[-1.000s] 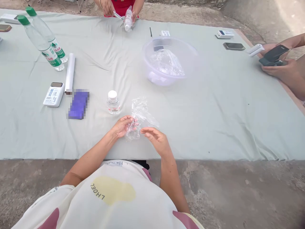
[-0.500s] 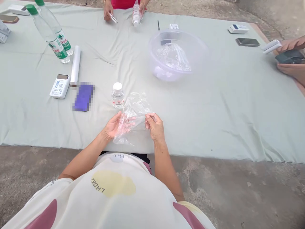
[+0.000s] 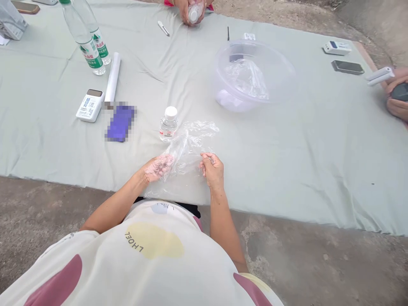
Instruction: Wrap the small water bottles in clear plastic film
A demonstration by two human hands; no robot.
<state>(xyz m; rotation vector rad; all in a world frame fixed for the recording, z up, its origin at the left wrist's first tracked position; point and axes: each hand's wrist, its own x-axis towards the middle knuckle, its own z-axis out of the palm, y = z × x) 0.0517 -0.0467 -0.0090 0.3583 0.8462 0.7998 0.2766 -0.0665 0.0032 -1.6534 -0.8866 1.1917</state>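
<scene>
A thin, crumpled clear plastic bag [image 3: 189, 142] stretches between my hands just above the table's near edge. My left hand [image 3: 159, 167] is palm up with its fingers loosely spread, the film lying over the palm and fingers. Whether it is inside the bag or only under it, I cannot tell. With thumb and finger, my right hand [image 3: 213, 169] pinches the bag's right side. Just beyond my left hand stands a small clear bottle [image 3: 168, 125] with a white cap and a red-and-white label, upright on the cloth.
On the cloth-covered table [image 3: 287, 170] stands a translucent basin [image 3: 236, 104] with clear plastic inside. Left are two green-capped water bottles [image 3: 91, 59], a white roll [image 3: 113, 78], a white device [image 3: 90, 105] and a blurred purple item [image 3: 120, 123]. Other people's hands [image 3: 191, 12] hold a bottle opposite.
The film now covers more of my left hand, whose fingers are more curved. Opposite, a person has laid down a pen and holds the bottle with both hands. The view has shifted.
</scene>
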